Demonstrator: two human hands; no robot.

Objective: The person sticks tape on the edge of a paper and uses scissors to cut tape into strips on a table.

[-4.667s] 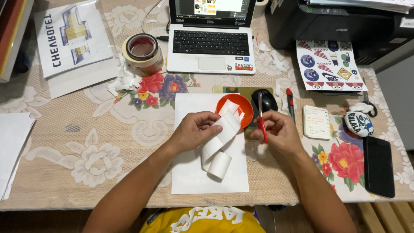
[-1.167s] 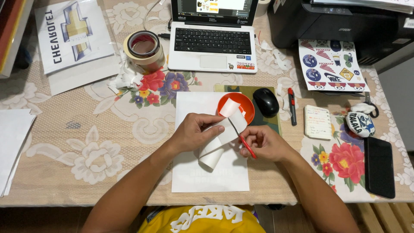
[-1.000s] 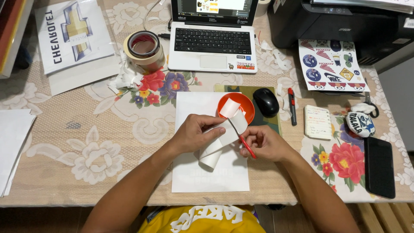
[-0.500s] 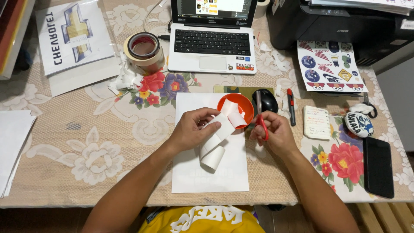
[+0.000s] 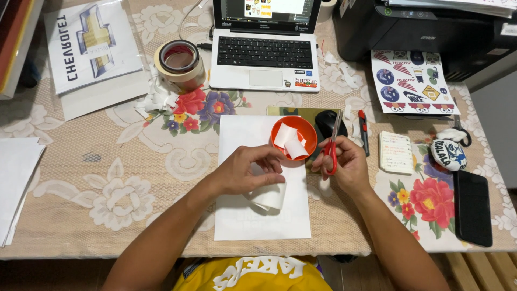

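floral tablecloth [image 5: 124, 178], left hand [image 5: 250, 170] gripping curled paper strip [image 5: 269, 196], right hand [image 5: 342, 161] closed around red scissors [image 5: 333, 145]

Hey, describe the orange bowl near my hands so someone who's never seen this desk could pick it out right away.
Start at the open silver laptop at the table's far edge and come straight toward the person, onto the white paper sheet. The small round orange plastic bowl sits at that sheet's far right corner, beside a black computer mouse. It is the only orange dish, holding small white paper pieces.

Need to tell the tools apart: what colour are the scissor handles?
Red, clearest in the head view: scissors in the right hand.
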